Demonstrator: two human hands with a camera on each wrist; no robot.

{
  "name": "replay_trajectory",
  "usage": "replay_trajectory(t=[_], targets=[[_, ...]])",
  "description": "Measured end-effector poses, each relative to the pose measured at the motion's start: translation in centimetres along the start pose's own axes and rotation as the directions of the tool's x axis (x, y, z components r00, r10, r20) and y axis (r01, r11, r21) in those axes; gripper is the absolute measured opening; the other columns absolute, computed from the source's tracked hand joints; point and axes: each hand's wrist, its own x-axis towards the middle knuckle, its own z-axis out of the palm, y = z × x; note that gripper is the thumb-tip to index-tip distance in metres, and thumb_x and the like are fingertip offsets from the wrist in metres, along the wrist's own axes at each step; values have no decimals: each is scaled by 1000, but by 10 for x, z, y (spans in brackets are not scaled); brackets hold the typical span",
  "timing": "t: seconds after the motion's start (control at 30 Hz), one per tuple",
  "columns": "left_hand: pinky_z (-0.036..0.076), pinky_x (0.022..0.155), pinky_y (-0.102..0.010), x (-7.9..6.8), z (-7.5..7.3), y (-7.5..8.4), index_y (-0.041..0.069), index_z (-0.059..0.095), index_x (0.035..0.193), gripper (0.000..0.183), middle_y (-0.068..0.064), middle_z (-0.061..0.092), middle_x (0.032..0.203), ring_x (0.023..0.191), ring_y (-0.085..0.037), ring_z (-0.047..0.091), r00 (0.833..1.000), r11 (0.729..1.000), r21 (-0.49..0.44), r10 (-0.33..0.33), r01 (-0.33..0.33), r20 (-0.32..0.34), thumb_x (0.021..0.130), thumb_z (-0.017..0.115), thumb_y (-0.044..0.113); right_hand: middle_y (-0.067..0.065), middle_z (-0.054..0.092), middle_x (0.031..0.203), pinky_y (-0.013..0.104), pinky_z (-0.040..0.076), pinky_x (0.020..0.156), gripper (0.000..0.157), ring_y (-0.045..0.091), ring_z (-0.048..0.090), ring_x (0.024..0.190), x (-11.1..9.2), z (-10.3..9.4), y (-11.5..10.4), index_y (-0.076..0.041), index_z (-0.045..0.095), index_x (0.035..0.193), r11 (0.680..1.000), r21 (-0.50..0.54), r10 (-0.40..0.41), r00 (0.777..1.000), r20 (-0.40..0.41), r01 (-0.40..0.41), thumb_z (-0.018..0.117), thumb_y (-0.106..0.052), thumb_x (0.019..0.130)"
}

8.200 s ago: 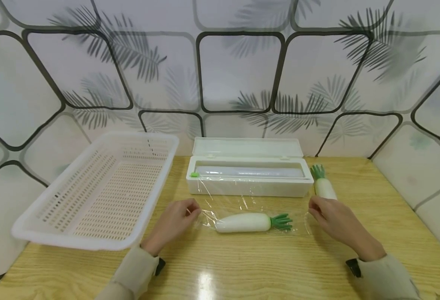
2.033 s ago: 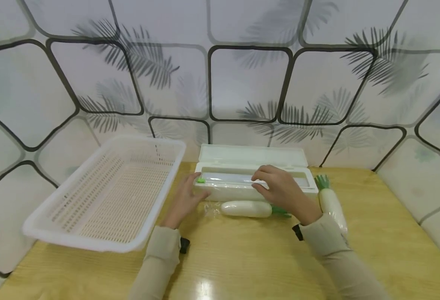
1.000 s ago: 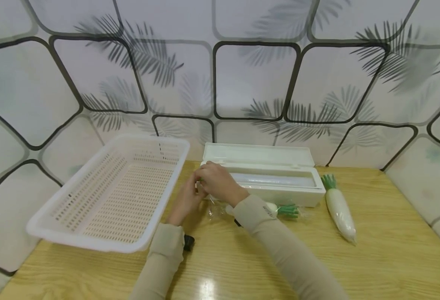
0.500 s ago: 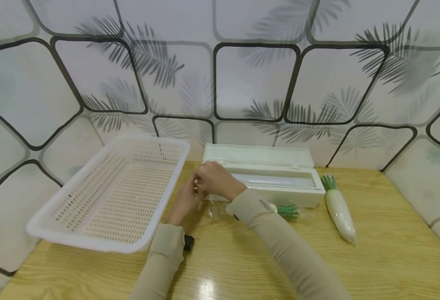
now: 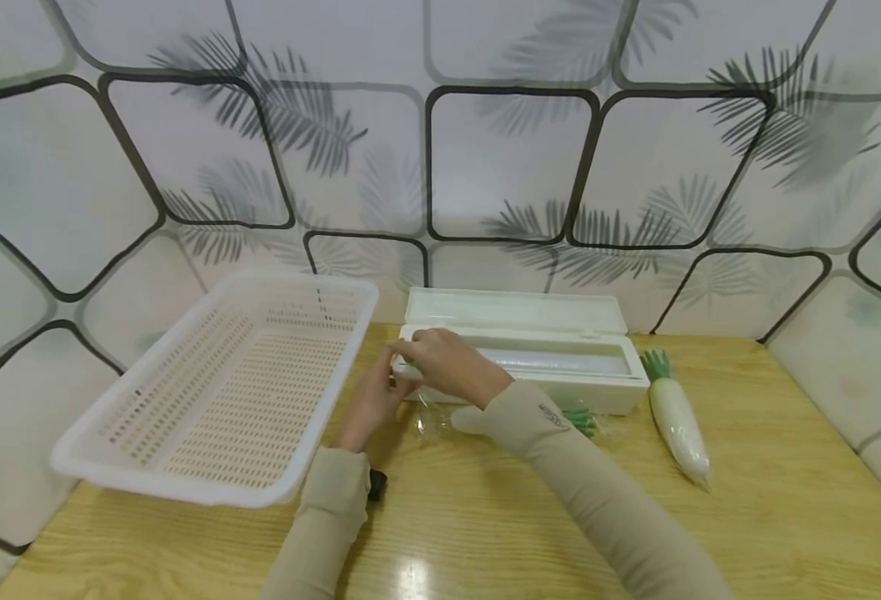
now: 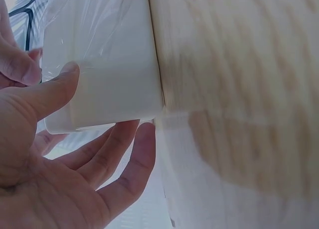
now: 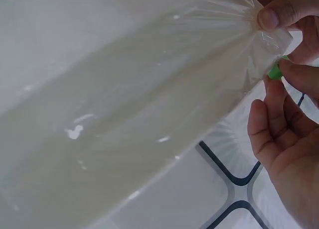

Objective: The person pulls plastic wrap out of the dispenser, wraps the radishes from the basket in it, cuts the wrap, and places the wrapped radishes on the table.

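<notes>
The white plastic wrap box (image 5: 598, 393), its lid raised, holds a roll of plastic wrap (image 5: 560, 362). My left hand (image 5: 372, 400) grips the box's left end. In the left wrist view its thumb (image 6: 62, 84) lies on the film-covered front, with fingers round the end. My right hand (image 5: 451, 364) pinches the small green slide cutter (image 7: 275, 71) at that same end; gathered film (image 7: 249, 20) shows nearby in the right wrist view. In front lies a film-wrapped white radish (image 5: 470, 419), partly hidden by my right sleeve. Another wrapped radish (image 5: 678, 425) lies to the right.
A white perforated basket (image 5: 260, 492) stands on the left of the wooden table (image 5: 470, 533), close to my left forearm. Behind the box rises a patterned wall covering (image 5: 511, 167).
Earlier both hands held film stretched under the front radish; now it lies wrapped by the box. My right hand went from mid-box to the left end, then shifted slightly right. The left hand stayed.
</notes>
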Motion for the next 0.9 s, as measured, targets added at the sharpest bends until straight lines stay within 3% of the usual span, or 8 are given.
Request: replay_trajectory(t=[0.1, 0.27, 0.4, 0.67, 0.9], targets=[[58, 76, -46, 0, 1, 0, 0, 43, 144, 54, -26, 68, 111, 95, -40, 68, 1000, 1000, 2, 10, -10, 9, 96, 68, 7, 11, 66, 84, 35, 56, 73, 30, 23, 64, 73, -5, 3, 1, -3, 70, 118, 1000, -8, 16, 1000, -1, -16, 74, 3, 89], [59, 77, -44, 0, 2, 0, -5, 38, 148, 62, -27, 68, 110, 96, -40, 69, 1000, 1000, 4, 20, -20, 7, 96, 69, 6, 10, 63, 81, 34, 55, 71, 14, 24, 62, 74, -12, 1, 3, -1, 67, 91, 999, 17, 41, 999, 1, -41, 69, 11, 85], [58, 72, -41, 1, -2, 0, -6, 37, 149, 65, -25, 69, 100, 88, -35, 68, 1000, 999, 31, 10, -10, -9, 95, 70, 8, 10, 62, 81, 32, 55, 68, 14, 24, 62, 74, -22, -5, 9, -1, 67, 90, 998, 38, 58, 998, -5, -57, 70, 12, 85], [54, 70, -42, 1, -5, 4, -4, 37, 151, 67, -20, 66, 91, 82, -30, 63, 999, 999, 28, -41, 41, -14, 95, 71, 9, 8, 60, 82, 33, 55, 68, 16, 23, 61, 74, -77, -24, 36, -3, 66, 90, 988, 122, 99, 995, -33, -94, 73, 10, 85], [52, 66, -40, 0, 0, 6, -2, 34, 154, 69, -14, 61, 85, 78, -26, 58, 997, 997, 31, -76, 76, 14, 97, 70, 11, 4, 55, 80, 35, 51, 63, 21, 21, 55, 71, -128, -40, 57, -8, 63, 87, 988, 77, 137, 991, -13, -135, 72, 11, 87]])
